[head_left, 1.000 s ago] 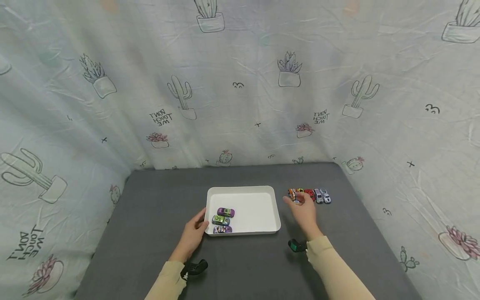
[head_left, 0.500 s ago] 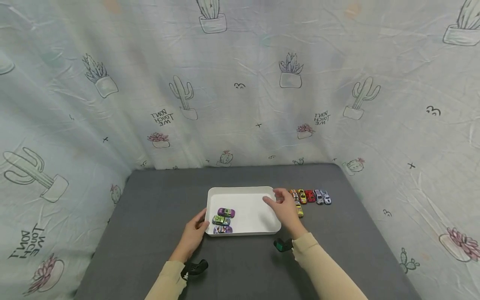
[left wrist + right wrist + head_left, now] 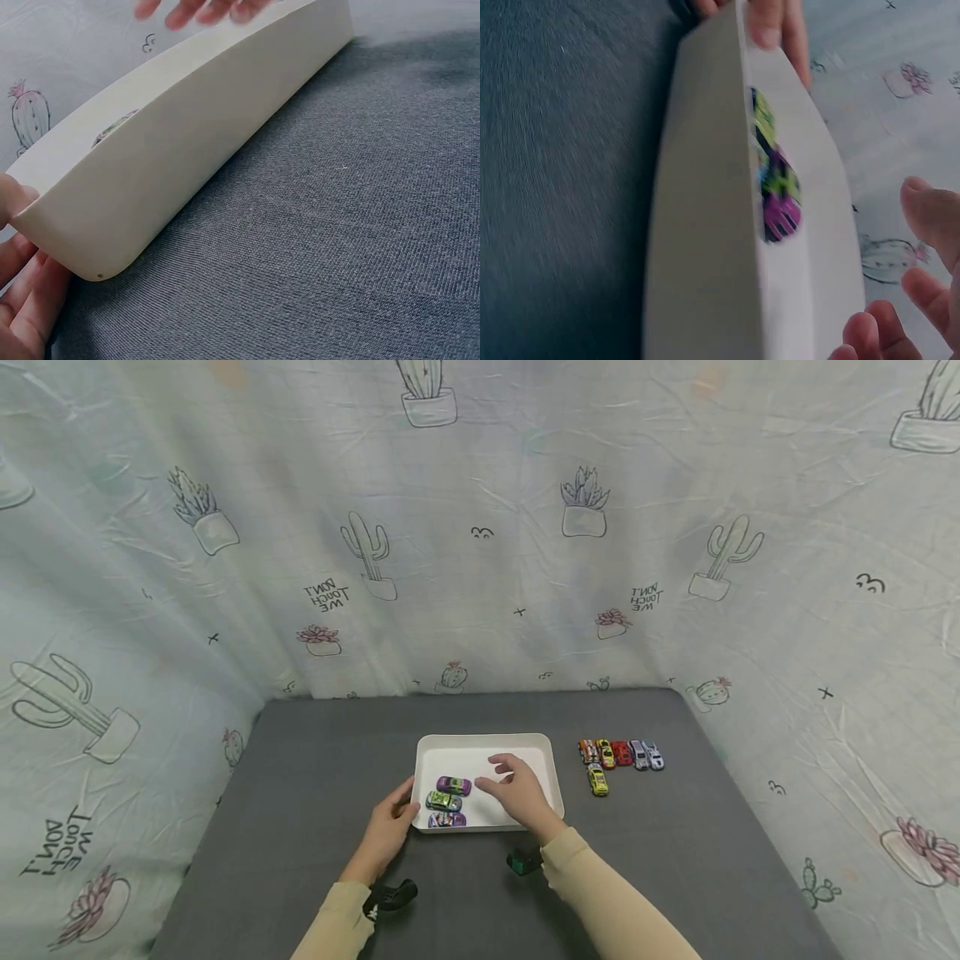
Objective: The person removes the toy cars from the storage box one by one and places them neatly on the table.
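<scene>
Two hands at a white tray [image 3: 555, 777] on a grey table [image 3: 300, 793].

We see, behind the table, a cactus-print cloth [image 3: 480, 527]. The tray sits mid-table; our left hand [image 3: 386, 831] grips its near left corner, thumb on the rim. Our right hand [image 3: 521, 793] hovers over the tray with fingers loosely spread; we cannot tell whether it carries anything. Three toy cars [image 3: 447, 802] lie in the tray's left part. A row of toy cars [image 3: 621, 753] stands right of the tray, a yellow car [image 3: 597, 779] just before it.
</scene>
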Demonstrator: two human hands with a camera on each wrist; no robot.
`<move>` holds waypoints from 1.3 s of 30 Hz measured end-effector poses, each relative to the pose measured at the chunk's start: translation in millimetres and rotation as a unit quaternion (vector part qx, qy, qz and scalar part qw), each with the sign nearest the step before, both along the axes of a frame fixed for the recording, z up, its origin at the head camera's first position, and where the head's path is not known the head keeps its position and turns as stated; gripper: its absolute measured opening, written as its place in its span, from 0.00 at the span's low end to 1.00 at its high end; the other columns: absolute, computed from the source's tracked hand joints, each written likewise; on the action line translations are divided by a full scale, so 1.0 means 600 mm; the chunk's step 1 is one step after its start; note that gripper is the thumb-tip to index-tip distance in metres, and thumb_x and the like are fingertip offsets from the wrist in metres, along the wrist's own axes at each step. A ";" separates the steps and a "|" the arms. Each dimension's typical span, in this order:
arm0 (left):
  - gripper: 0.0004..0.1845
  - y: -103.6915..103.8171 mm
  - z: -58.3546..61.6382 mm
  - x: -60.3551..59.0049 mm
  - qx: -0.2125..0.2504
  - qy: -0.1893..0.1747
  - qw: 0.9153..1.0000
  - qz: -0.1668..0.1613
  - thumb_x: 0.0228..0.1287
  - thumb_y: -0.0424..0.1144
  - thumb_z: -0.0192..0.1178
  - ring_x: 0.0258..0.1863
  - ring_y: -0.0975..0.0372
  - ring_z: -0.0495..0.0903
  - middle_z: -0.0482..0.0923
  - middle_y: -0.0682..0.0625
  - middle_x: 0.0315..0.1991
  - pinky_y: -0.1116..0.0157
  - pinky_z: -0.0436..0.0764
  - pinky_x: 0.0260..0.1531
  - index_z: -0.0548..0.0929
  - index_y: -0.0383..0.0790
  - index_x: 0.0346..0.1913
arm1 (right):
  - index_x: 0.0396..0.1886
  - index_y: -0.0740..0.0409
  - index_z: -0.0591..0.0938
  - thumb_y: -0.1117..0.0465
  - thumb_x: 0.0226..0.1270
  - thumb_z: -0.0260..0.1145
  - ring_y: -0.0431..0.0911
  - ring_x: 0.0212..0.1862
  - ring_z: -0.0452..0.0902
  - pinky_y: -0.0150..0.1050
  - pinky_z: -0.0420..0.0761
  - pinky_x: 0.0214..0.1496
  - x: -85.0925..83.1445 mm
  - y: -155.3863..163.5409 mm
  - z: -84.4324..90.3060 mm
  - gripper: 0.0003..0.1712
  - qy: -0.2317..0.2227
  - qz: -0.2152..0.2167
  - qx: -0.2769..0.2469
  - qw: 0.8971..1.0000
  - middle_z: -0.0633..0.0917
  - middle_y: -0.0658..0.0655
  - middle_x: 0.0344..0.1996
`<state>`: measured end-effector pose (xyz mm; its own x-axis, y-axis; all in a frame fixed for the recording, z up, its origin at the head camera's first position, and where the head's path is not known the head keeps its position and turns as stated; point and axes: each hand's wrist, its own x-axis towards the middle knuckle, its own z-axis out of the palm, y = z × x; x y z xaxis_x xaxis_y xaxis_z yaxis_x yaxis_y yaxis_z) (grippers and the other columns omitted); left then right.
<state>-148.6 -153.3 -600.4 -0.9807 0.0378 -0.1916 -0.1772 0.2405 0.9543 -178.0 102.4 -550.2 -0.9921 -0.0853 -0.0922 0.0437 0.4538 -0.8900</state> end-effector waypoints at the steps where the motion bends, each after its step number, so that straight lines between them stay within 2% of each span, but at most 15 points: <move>1: 0.28 0.001 0.000 0.000 -0.001 0.000 1.000 -0.001 0.73 0.37 0.55 0.57 0.56 0.75 0.68 0.49 0.66 0.54 0.75 0.54 0.64 0.54 0.73 | 0.62 0.57 0.76 0.46 0.60 0.72 0.48 0.42 0.74 0.42 0.76 0.38 0.000 -0.005 -0.004 0.34 -0.005 0.007 -0.002 1.000 0.78 0.64 0.52; 7: 0.28 0.005 0.001 0.000 -0.002 0.001 1.000 -0.003 0.73 0.37 0.55 0.57 0.56 0.74 0.69 0.49 0.66 0.53 0.74 0.55 0.64 0.55 0.73 | 0.60 0.58 0.77 0.51 0.61 0.71 0.50 0.45 0.76 0.46 0.78 0.42 -0.004 -0.031 -0.022 0.30 -0.034 0.021 -0.019 0.999 0.78 0.62 0.50; 17: 0.28 0.012 0.001 -0.003 -0.003 -0.001 1.000 -0.003 0.73 0.37 0.55 0.58 0.55 0.74 0.69 0.48 0.66 0.52 0.74 0.55 0.65 0.55 0.73 | 0.58 0.53 0.79 0.49 0.59 0.73 0.52 0.52 0.74 0.50 0.77 0.51 -0.010 -0.044 -0.049 0.28 -0.071 -0.008 0.000 0.997 0.79 0.59 0.51; 25: 0.29 0.007 0.011 -0.002 -0.019 -0.001 1.000 -0.005 0.73 0.37 0.55 0.57 0.54 0.74 0.69 0.45 0.66 0.51 0.74 0.55 0.64 0.50 0.73 | 0.57 0.56 0.81 0.53 0.59 0.73 0.51 0.47 0.74 0.50 0.76 0.49 -0.011 -0.056 -0.047 0.27 -0.044 0.015 0.036 0.998 0.79 0.59 0.45; 31: 0.27 0.002 0.019 -0.002 -0.028 -0.005 1.000 -0.008 0.74 0.38 0.53 0.60 0.51 0.72 0.69 0.44 0.65 0.49 0.70 0.59 0.64 0.50 0.73 | 0.54 0.56 0.82 0.55 0.59 0.73 0.49 0.45 0.74 0.49 0.75 0.50 -0.011 -0.066 -0.048 0.23 -0.041 0.007 0.060 0.997 0.79 0.56 0.41; 39: 0.27 0.001 0.011 0.004 -0.017 -0.008 1.000 -0.006 0.75 0.39 0.51 0.67 0.50 0.65 0.64 0.45 0.69 0.48 0.65 0.63 0.63 0.52 0.74 | 0.52 0.53 0.83 0.53 0.61 0.71 0.50 0.47 0.75 0.51 0.75 0.54 -0.009 -0.069 -0.057 0.20 -0.044 0.002 0.091 0.995 0.79 0.55 0.43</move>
